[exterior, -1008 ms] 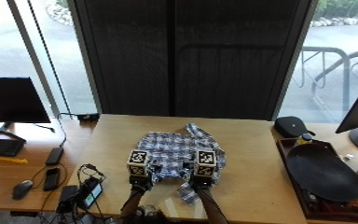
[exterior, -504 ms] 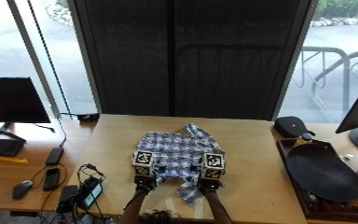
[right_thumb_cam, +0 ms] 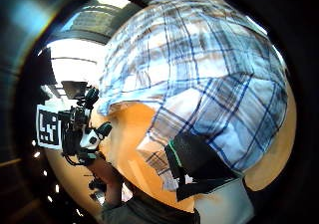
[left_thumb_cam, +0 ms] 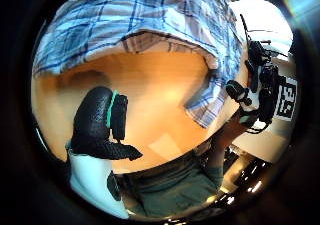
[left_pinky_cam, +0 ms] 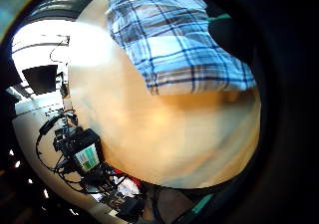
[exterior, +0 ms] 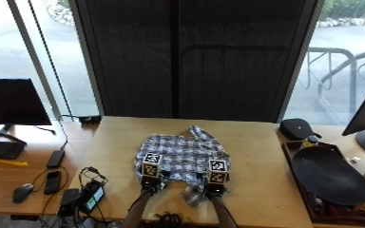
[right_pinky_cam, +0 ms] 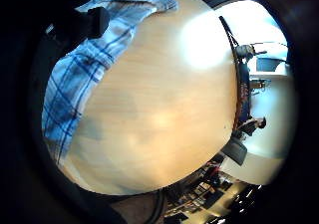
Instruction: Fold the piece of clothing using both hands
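One garment lay on the one light wooden table: a blue-and-white plaid shirt, bunched in a rough heap on the table's near middle, with one narrow part trailing toward the far edge and a loose corner hanging down between the two hands at the near edge. Two gloved hands were at the shirt's near hem, the left hand at its left corner and the right hand at its right corner, set apart with cloth between them. In the right thumb-side palm view a thumb lay against a fold of the plaid cloth, so the right hand pinched the shirt; in the left thumb-side palm view the thumb stood off the bare wood with the hem lifted above it, and whether the left hand grasped the cloth could not be told. Bare wood ran wide to both sides of the shirt and beyond it to the far edge. One black round tray sat on the neighbouring surface to the right, well apart.
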A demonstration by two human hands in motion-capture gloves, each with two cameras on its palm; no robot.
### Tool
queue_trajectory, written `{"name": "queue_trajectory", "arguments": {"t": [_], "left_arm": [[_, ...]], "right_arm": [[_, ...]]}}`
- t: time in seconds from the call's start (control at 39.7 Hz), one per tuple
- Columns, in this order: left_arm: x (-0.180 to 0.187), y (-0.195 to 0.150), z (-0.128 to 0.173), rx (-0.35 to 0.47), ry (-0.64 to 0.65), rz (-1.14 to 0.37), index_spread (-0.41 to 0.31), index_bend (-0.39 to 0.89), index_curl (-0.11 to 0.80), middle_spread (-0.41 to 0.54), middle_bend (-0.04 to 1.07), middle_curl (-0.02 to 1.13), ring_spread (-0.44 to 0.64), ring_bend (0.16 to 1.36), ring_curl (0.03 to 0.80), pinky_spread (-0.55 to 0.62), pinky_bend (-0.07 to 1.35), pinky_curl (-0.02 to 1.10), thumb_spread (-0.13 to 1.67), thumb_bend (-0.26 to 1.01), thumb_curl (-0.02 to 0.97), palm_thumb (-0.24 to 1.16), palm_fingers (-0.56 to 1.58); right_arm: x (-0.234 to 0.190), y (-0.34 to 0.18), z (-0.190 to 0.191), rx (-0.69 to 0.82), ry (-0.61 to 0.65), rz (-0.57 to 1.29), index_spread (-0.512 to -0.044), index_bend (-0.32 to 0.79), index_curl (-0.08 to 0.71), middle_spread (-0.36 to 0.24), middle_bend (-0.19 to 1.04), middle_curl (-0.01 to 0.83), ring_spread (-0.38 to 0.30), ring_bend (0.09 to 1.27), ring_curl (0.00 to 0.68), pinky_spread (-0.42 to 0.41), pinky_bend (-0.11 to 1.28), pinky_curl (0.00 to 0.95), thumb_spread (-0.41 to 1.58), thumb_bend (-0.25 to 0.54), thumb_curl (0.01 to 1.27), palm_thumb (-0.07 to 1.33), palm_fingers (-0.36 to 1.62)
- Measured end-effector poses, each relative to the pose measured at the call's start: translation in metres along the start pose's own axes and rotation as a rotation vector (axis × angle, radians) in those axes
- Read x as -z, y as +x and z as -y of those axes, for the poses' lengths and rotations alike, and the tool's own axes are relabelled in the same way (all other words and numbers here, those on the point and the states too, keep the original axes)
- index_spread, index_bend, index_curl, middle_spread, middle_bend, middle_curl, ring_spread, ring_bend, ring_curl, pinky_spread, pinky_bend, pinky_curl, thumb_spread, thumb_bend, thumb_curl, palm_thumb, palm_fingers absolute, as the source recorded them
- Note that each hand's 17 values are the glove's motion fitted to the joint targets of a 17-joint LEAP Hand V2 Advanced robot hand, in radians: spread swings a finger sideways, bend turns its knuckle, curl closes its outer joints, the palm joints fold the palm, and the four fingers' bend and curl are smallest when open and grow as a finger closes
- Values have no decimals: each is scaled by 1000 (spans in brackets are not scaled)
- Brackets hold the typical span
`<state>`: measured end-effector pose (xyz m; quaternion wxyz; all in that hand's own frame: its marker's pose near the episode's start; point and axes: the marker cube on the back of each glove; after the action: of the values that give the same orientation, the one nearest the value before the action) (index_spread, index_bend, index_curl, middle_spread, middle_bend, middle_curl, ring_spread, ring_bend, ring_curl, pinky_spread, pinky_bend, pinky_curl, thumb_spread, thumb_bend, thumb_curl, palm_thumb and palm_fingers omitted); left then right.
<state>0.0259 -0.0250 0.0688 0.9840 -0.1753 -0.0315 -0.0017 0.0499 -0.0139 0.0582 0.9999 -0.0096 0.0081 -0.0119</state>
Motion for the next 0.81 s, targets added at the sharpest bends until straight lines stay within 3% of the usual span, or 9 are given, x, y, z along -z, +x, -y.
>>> {"name": "queue_trajectory", "arguments": {"t": [0.23, 0.3, 0.38, 0.5, 0.53, 0.58, 0.65, 0.76, 0.81], "left_arm": [[-12, -2, 9, -3, 22, 2, -105, 175, 255, -10, 222, 384, 123, 642, 302, 210, 582, 325, 1142, -10, 343, 473, 381], [-10, -3, 12, 12, 84, 10, -119, 212, 283, -34, 226, 391, 90, 615, 299, 187, 544, 320, 1162, -7, 343, 486, 439], [-7, -5, 19, 34, 173, 29, -139, 271, 319, -72, 227, 393, 33, 584, 293, 150, 497, 310, 1181, 2, 347, 515, 558], [-6, -5, 21, 50, 217, 55, -152, 244, 342, -101, 206, 403, -14, 556, 298, 121, 463, 314, 1200, -7, 347, 532, 583], [-6, -5, 21, 51, 226, 61, -168, 274, 357, -134, 239, 416, -61, 571, 307, 92, 442, 312, 1200, 11, 355, 571, 714], [-5, -6, 23, 59, 253, 78, -181, 261, 359, -154, 236, 402, -94, 556, 293, 71, 407, 297, 1202, 11, 358, 587, 765], [2, -11, 32, 78, 347, 122, -201, 249, 372, -185, 237, 411, -143, 554, 305, 34, 375, 301, 1197, 7, 362, 610, 835], [10, -17, 43, 83, 448, 144, -236, 260, 392, -233, 245, 422, -228, 555, 317, -28, 323, 299, 1166, 39, 390, 715, 997], [17, -18, 48, 67, 490, 144, -243, 235, 392, -240, 223, 415, -245, 535, 314, -43, 305, 300, 1159, 28, 390, 718, 985]], "right_arm": [[-17, 3, -3, 0, -137, -37, -344, 191, 223, -15, 171, 283, 41, 525, 303, 124, 744, 357, 1054, -24, 340, 507, 249], [-18, 6, 0, -3, -128, -42, -352, 237, 253, -17, 162, 281, 37, 485, 294, 121, 709, 346, 1055, -25, 338, 505, 289], [-18, 5, 1, 5, -124, -35, -358, 298, 284, -37, 191, 291, -12, 504, 299, 123, 598, 317, 1076, -18, 332, 513, 424], [-15, 4, 2, 10, -96, -58, -359, 284, 310, -58, 173, 298, -51, 495, 300, 121, 525, 303, 1100, -17, 328, 528, 472], [-13, 4, 2, 3, -87, -77, -363, 305, 329, -92, 191, 306, -82, 529, 321, 98, 509, 304, 1114, 0, 331, 556, 576], [-9, 6, 5, -11, -50, -119, -362, 305, 330, -116, 176, 304, -99, 515, 313, 85, 487, 293, 1125, 4, 332, 581, 622], [-4, 4, 9, -2, 12, -149, -360, 302, 344, -145, 171, 308, -131, 520, 323, 63, 468, 294, 1142, 16, 336, 628, 703], [2, -2, 16, 59, 76, -195, -348, 305, 358, -164, 180, 319, -198, 526, 328, -22, 474, 299, 1151, 72, 361, 764, 969], [9, -3, 22, 92, 113, -229, -347, 280, 354, -173, 160, 315, -207, 505, 323, -34, 451, 290, 1151, 61, 359, 766, 947]]}}
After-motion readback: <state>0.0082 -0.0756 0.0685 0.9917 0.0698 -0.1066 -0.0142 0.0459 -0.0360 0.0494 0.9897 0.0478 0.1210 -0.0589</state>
